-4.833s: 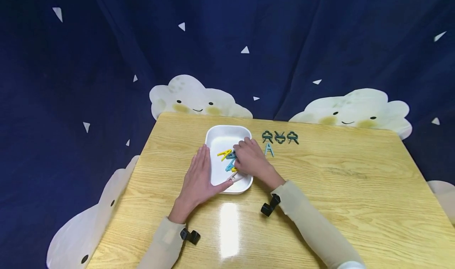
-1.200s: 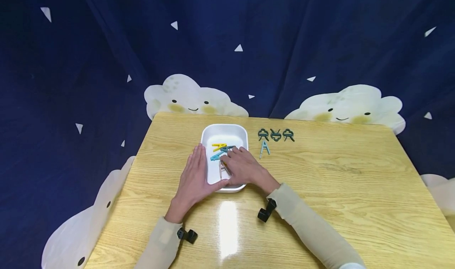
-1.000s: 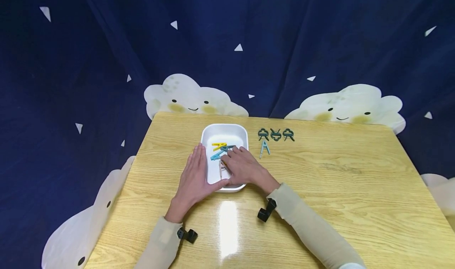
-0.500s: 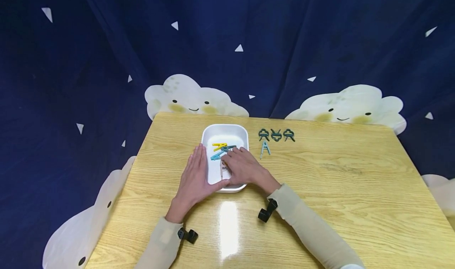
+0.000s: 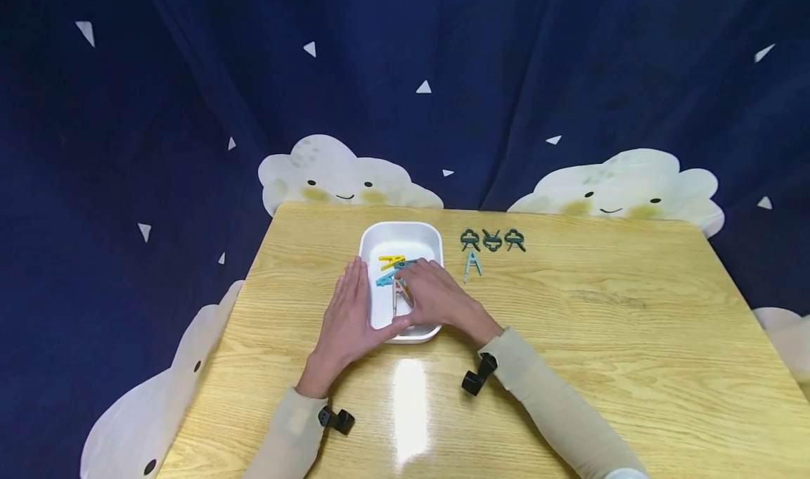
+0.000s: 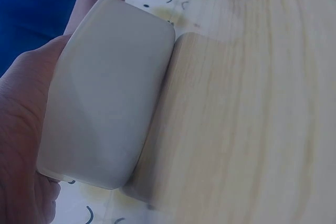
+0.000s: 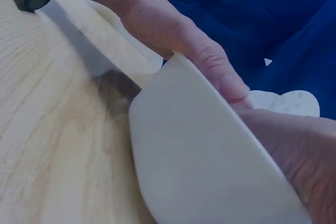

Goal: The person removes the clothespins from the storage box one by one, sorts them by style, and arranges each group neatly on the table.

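Observation:
A white plastic tray (image 5: 401,234) stands on the wooden table with several clothespins inside. My left hand (image 5: 346,318) lies along its left wall, fingers straight and thumb reaching over the near rim. Inside the tray, my right hand (image 5: 435,293) pinches a pale pink clothespin (image 5: 395,297), its two legs pointing toward me. Just beyond are a yellow clothespin (image 5: 390,259), a light blue clothespin (image 5: 384,280) and a dark teal one (image 5: 403,264), partly covered by the right fingers. Both wrist views mostly show the tray's outer wall (image 6: 105,93), hiding the clothespins.
Right of the tray, three dark green clips (image 5: 492,240) lie in a row on the table (image 5: 569,338). A light blue clothespin (image 5: 470,263) lies below the leftmost one. Behind the table hangs a dark blue curtain (image 5: 367,57) with printed clouds.
My right hand has shifted nearer within the tray, to the pink clothespin, which has turned and now shows more fully at the fingertips. The left hand stays at the tray's side.

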`<move>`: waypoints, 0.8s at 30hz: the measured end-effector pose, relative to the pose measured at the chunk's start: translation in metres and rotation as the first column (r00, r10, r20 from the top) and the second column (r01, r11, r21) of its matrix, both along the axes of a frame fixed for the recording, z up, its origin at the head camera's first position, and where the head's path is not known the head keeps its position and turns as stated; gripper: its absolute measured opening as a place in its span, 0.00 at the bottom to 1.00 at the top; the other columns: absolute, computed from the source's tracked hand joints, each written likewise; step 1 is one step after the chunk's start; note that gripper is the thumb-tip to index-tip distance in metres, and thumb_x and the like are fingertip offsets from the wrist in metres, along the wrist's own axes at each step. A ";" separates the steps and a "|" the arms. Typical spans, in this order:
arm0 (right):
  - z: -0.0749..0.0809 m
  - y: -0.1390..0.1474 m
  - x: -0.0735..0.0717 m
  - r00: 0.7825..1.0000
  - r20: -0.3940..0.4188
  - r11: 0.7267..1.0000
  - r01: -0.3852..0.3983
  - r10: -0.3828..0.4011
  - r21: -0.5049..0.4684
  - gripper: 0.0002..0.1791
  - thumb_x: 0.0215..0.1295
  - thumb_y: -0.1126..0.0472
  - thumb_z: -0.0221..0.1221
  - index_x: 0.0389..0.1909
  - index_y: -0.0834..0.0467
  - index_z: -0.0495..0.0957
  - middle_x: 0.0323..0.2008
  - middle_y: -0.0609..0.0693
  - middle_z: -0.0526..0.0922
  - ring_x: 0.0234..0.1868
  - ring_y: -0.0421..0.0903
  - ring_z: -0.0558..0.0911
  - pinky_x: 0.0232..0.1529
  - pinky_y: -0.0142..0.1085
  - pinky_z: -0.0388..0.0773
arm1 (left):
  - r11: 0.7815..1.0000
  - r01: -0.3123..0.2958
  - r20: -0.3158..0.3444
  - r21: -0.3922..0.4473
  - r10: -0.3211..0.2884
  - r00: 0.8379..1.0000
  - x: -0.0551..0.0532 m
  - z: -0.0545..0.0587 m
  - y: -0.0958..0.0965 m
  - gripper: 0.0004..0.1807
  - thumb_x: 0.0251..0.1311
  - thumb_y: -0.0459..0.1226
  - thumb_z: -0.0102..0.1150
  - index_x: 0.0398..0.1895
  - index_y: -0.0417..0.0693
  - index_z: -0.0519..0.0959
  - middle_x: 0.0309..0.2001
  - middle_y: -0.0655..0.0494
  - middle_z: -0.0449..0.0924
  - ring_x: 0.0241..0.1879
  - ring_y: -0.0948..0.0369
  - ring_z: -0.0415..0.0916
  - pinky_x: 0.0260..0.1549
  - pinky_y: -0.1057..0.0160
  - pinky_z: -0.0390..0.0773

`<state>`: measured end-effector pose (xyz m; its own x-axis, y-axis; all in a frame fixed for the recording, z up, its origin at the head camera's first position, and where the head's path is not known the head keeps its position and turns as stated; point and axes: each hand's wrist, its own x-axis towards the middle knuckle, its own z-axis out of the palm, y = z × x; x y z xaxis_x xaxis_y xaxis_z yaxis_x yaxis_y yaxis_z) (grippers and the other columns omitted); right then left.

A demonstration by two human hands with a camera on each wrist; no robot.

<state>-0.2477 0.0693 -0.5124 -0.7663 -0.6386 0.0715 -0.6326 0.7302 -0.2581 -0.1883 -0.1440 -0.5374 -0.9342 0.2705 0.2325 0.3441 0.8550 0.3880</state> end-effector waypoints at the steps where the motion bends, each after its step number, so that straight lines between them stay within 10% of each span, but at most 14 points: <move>1: 0.001 0.001 0.000 1.000 0.001 1.000 0.001 -0.001 -0.011 0.50 0.47 0.29 0.75 0.64 0.58 0.78 0.57 0.52 0.83 0.52 0.47 0.75 0.56 0.43 0.73 | 1.000 0.001 -0.002 -0.001 -0.001 1.000 0.000 0.000 0.000 0.73 0.54 0.78 0.54 0.83 0.33 0.40 0.85 0.39 0.37 0.84 0.45 0.39 0.81 0.48 0.46; 14: 0.029 0.029 -0.007 0.997 0.009 0.995 0.072 -0.072 -0.075 0.47 0.46 0.35 0.76 0.61 0.61 0.79 0.44 0.49 0.83 0.42 0.48 0.72 0.46 0.41 0.73 | 1.000 -0.016 0.019 -0.012 0.016 1.000 0.000 0.002 0.002 0.74 0.52 0.80 0.53 0.84 0.34 0.42 0.85 0.41 0.37 0.84 0.49 0.34 0.81 0.47 0.46; 24: 0.041 0.066 -0.013 0.988 0.021 0.982 0.154 -0.152 -0.111 0.48 0.45 0.36 0.76 0.63 0.62 0.78 0.56 0.57 0.84 0.54 0.54 0.78 0.64 0.51 0.72 | 1.000 -0.020 0.018 -0.013 0.020 1.000 -0.001 0.001 0.002 0.75 0.51 0.80 0.54 0.84 0.34 0.42 0.85 0.40 0.38 0.84 0.46 0.39 0.81 0.48 0.46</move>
<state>-0.2604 0.1351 -0.4710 -0.8555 -0.5024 0.1254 -0.5119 0.7842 -0.3507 -0.1893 -0.1422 -0.5368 -0.9434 0.2548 0.2124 0.3203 0.8664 0.3830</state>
